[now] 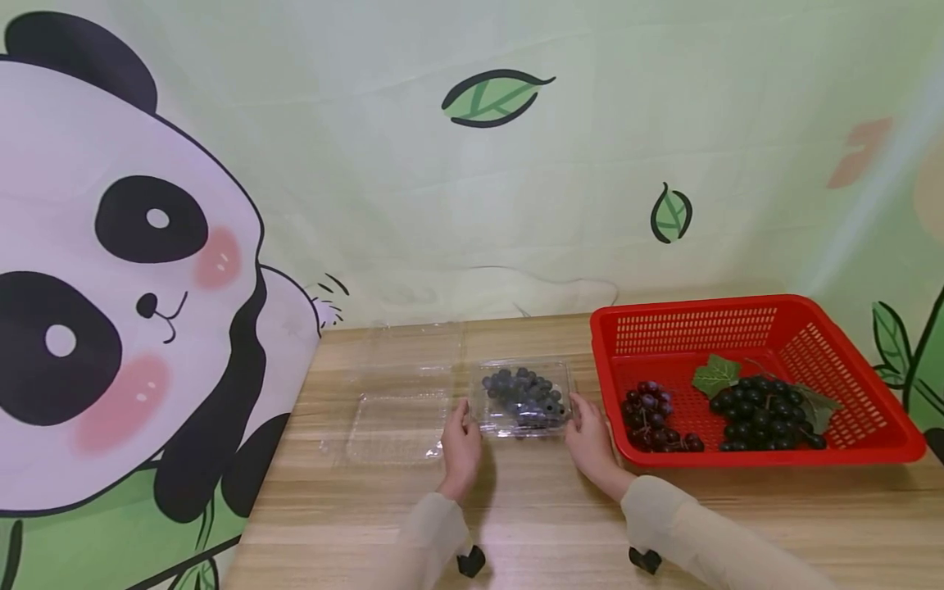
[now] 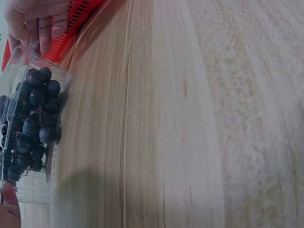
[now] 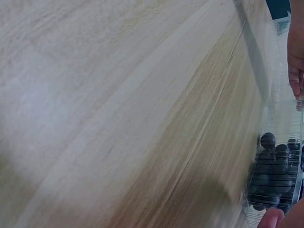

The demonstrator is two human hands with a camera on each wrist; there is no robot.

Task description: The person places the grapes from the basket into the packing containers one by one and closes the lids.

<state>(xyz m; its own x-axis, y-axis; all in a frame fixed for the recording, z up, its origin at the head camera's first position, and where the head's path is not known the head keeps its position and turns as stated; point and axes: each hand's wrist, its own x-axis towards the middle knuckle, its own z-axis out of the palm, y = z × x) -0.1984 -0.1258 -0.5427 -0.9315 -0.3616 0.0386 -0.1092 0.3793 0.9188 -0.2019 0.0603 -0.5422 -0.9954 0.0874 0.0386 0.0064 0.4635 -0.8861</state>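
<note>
A clear plastic clamshell box [image 1: 479, 410] with its lid down stands near the middle of the table. Inside lies a bunch of dark grapes [image 1: 519, 392], also visible through the ribbed wall in both wrist views. My left hand [image 1: 462, 449] grips the box's left side, thumb near the front corner. On the opposite side, my right hand [image 1: 592, 442] pinches the rim. In the left wrist view the right hand [image 2: 40, 23] has its fingers bent over the box's end. The left hand [image 3: 295, 57] appears at the box's far end in the right wrist view.
Left of the box lies another clear clamshell [image 1: 398, 426], unfolded. A red plastic basket [image 1: 737, 459] stands close to my right hand. It holds a reddish grape bunch [image 1: 649, 418], a black grape bunch [image 1: 763, 414] and a green leaf [image 1: 715, 375]. A panda-print cloth [image 1: 369, 205] hangs behind the table.
</note>
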